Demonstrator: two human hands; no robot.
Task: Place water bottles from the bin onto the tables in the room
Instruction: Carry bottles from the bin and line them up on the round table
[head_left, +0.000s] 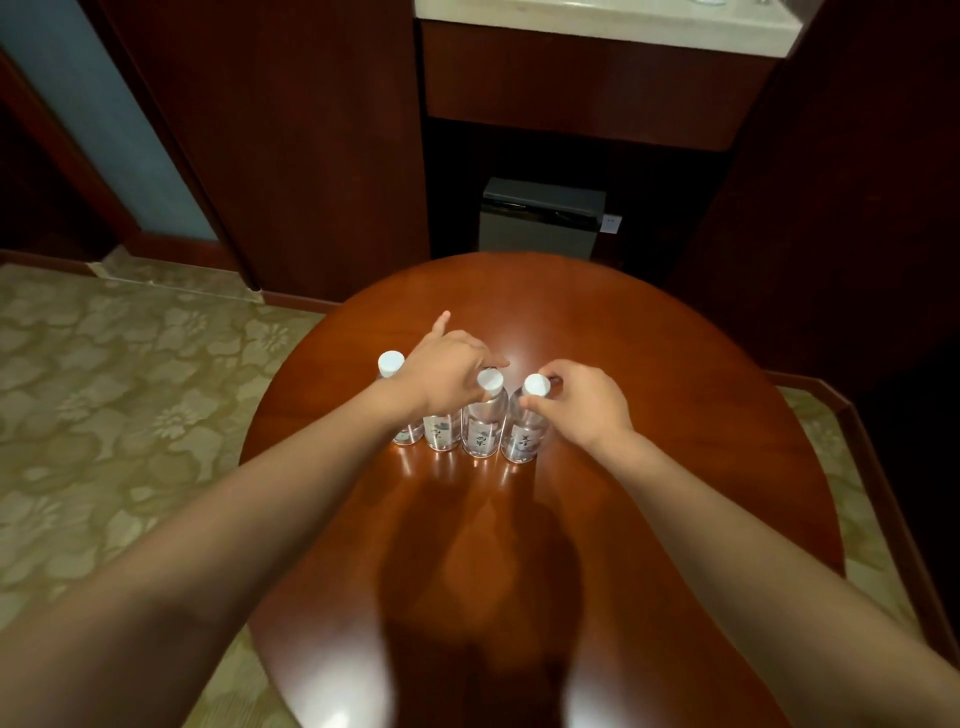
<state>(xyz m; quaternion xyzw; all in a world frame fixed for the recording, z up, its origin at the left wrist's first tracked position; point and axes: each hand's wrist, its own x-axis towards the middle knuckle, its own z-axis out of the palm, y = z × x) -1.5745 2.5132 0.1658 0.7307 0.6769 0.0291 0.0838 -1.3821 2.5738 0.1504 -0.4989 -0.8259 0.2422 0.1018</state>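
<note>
Water bottles (483, 423), clear plastic with white round caps (390, 361), stood rowed on the glossy round wooden surface (649, 374). The right hand (587, 405) pinched the rightmost neck with its fingers (558, 376). The left hand (447, 369) covered another bottle, its grip hidden.

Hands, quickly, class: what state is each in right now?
Left hand: over the second bottle from the left; grip cannot be told.
Right hand: pinching the rightmost bottle's cap.

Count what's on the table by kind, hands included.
Water bottles: 4, upright in a row on the table
Hands: 2, left hand over the second bottle top, right hand pinching the rightmost bottle by its cap
Total: 6
</note>
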